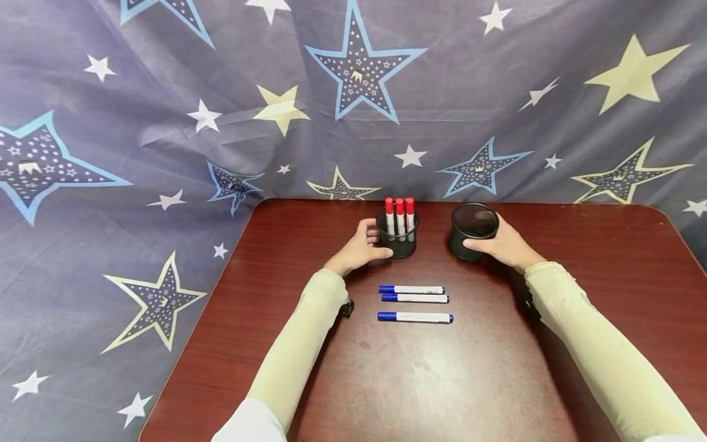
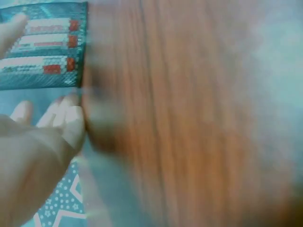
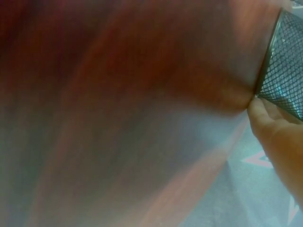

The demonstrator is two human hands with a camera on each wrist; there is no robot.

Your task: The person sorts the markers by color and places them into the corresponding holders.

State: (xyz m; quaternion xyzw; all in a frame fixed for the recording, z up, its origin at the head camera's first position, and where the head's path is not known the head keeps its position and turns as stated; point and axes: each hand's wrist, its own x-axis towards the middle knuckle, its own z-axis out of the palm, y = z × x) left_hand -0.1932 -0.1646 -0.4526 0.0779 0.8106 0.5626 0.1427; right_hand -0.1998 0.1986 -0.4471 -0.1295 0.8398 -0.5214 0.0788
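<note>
Red markers (image 1: 400, 216) fill left hand's (image 1: 359, 248) gripped cup (image 1: 397, 239); right hand (image 1: 504, 247) clasps empty cup (image 1: 472, 230).

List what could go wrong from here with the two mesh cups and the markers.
The left hand grips the left mesh cup, whose three red-capped markers stand tall; a jerk could tip them out. The right hand holds the tilted empty cup, which might roll. A sleeve could sweep the three blue-capped markers lying between the arms.

Both arms stretched fwd, pale sleeves, left hand (image 1: 361, 247) fingers curled, right hand (image 1: 504, 245) curled too, well apart
</note>
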